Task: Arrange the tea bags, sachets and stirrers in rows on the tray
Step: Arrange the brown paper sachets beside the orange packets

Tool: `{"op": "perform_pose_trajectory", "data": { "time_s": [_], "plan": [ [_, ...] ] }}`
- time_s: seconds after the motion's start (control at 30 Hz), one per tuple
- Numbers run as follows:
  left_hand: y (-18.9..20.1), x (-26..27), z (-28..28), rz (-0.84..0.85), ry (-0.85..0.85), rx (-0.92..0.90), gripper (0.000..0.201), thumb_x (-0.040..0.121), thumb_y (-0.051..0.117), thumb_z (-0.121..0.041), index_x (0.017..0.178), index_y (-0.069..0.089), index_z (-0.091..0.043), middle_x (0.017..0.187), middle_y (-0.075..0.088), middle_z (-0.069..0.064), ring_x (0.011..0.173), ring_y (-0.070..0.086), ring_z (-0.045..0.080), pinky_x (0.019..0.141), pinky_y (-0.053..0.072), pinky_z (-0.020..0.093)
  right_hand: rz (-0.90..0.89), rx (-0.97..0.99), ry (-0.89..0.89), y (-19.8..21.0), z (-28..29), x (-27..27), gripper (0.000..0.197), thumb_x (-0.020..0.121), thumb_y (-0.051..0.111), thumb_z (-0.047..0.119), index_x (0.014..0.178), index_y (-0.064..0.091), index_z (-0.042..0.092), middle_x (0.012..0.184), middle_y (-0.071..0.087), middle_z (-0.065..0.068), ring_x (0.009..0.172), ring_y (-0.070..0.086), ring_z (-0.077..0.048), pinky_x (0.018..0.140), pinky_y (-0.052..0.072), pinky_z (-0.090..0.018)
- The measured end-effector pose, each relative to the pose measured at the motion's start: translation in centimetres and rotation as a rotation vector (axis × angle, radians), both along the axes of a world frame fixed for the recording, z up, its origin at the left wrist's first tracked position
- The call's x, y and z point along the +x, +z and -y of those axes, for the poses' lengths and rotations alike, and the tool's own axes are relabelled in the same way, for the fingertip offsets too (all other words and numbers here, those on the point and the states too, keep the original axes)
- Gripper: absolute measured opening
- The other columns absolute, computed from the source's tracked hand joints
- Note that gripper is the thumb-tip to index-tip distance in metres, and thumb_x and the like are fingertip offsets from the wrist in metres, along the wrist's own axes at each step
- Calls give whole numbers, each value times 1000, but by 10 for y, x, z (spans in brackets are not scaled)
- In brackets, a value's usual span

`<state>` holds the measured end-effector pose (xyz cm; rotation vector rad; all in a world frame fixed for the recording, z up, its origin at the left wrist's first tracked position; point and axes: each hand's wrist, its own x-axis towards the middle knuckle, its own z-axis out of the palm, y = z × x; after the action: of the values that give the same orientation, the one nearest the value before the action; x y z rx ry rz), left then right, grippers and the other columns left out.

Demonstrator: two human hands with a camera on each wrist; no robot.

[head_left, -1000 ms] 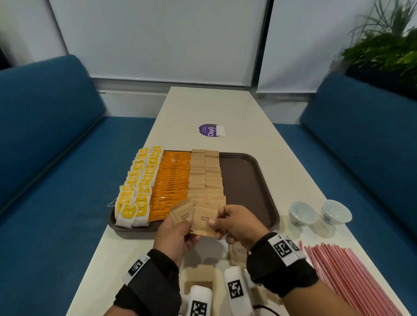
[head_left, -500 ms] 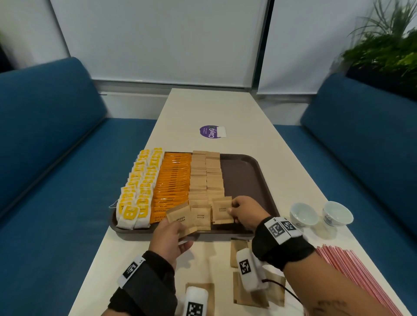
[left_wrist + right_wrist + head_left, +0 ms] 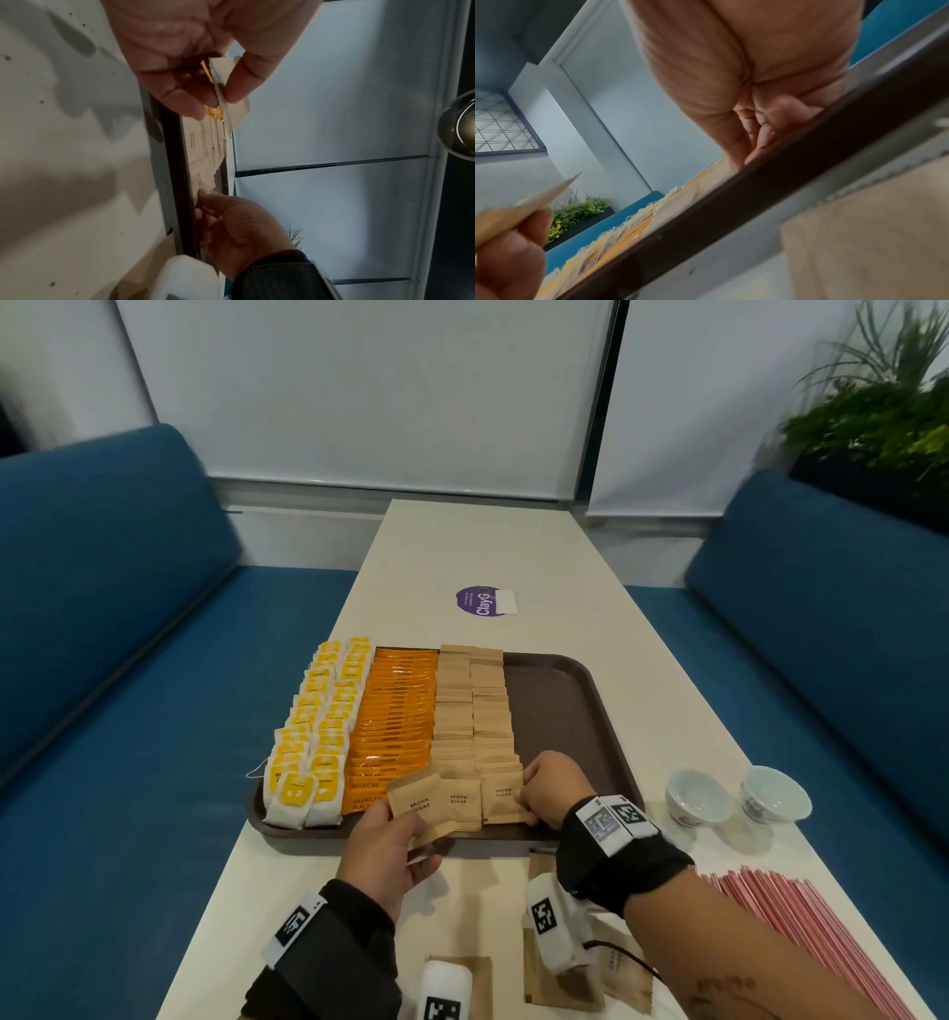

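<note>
Setting a brown sugar sachet (image 3: 503,797) at the near end of the right-hand brown row, we press it into line with our right hand (image 3: 549,788), fingertips pinching its right edge just inside the near rim of the tray (image 3: 575,711). Our left hand (image 3: 387,852) hovers over that rim, thumb and fingers clasping a small fan of spare sachets (image 3: 418,806), ready to feed the next one.

The tray sits on a long pale surface (image 3: 513,546). From left to right it carries two rows of yellow tea bags (image 3: 318,737), a row of orange sachets (image 3: 395,721) and two rows of brown sachets; its right part is bare. More brown sachets (image 3: 621,968) lie loose on the surface near us, and the red stirrers (image 3: 801,927) wait off the tray at the right.

To do this step well, we judge the sachet should overlap its neighbour evenly and square to the row, laid gently so the thin paper stack does not slide.
</note>
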<state>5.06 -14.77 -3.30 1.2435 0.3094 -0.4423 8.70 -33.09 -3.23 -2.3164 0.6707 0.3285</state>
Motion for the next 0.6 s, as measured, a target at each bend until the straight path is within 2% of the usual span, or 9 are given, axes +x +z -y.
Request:
{"op": "perform_pose_trajectory", "data": {
  "time_s": [0.07,0.13,0.2,0.23,0.33,0.37,0.43,0.47,0.6],
  "plan": [
    [-2,1,0,-5,-17,5,26,92,45,3,109,51,-15,103,62,12,84,62,27,62,47,31,4,11,-15,1,0,0,18,86,63,11,103,61,6,96,68,-9,78,64,-21,78,58,-32],
    [-4,1,0,-5,-35,13,28,90,49,4,112,50,-14,105,62,13,85,63,26,62,47,30,0,18,6,6,0,-4,6,84,63,8,88,59,8,86,65,-7,70,62,-17,69,56,-28],
    [-4,2,-1,6,-46,21,31,88,53,6,113,50,-14,106,63,13,84,64,26,61,49,29,30,43,22,10,3,-7,18,84,61,5,71,52,14,72,58,-3,60,54,-12,65,53,-27],
    [-4,2,-1,14,-52,23,33,87,55,6,113,50,-13,107,63,14,84,65,26,60,50,29,50,77,2,15,4,-10,20,85,62,6,71,51,16,71,57,-3,58,53,-12,65,53,-28],
    [-2,1,-1,38,-58,17,32,85,57,7,109,52,-13,108,63,15,83,66,27,58,50,27,122,212,-77,33,3,-22,8,90,62,14,86,55,16,76,59,-3,57,54,-11,65,56,-28],
    [0,1,0,48,-61,15,31,85,57,8,108,52,-12,107,64,15,81,66,26,56,50,26,149,246,-65,40,3,-27,6,90,62,17,89,57,15,75,60,-3,55,54,-10,59,55,-24],
    [3,-1,3,68,-70,16,32,84,58,8,109,52,-10,104,65,14,77,66,24,54,50,25,214,311,-7,51,5,-34,13,90,63,22,96,59,11,74,61,-2,51,52,-7,46,45,-16],
    [5,-2,5,79,-80,17,32,84,59,8,110,52,-10,103,65,14,77,66,23,54,50,25,230,341,26,58,4,-39,17,88,65,23,97,59,10,76,62,-2,52,53,-6,44,42,-15],
    [12,-8,14,114,-128,12,31,83,59,9,104,52,-12,99,66,12,83,65,26,52,50,23,227,494,124,66,-5,-54,21,82,71,13,88,52,10,81,65,-6,56,57,-9,47,43,-18]
  ]
}}
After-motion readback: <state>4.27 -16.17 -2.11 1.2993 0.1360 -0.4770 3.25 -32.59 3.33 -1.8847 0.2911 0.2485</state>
